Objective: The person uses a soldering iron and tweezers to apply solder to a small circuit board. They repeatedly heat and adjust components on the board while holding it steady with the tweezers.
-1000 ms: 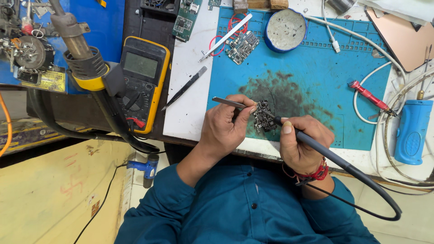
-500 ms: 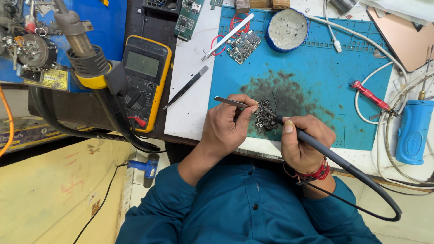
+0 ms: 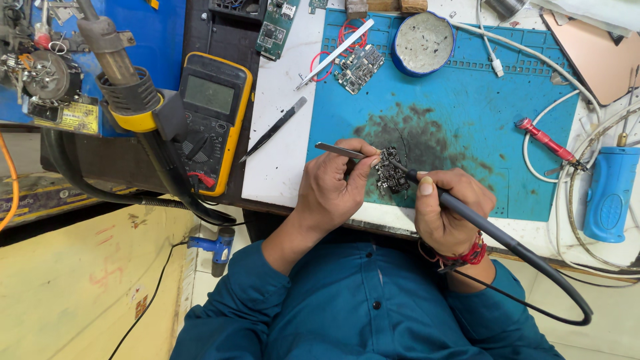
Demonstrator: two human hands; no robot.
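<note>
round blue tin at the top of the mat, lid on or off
Off: the round blue tin shows its open top, with a dull grey filling inside the blue rim. No lid for it shows nearby.

An electronics repair workshop: a scorched blue silicone mat (image 3: 467,100) on the counter, a yellow-cased multimeter (image 3: 212,120), a hot-air gun (image 3: 113,63), and loose green circuit boards (image 3: 277,27).

Teal button-up shirt w/ long sleeves (image 3: 233,300), red thread wristband (image 3: 467,255) on right wrist.
</note>
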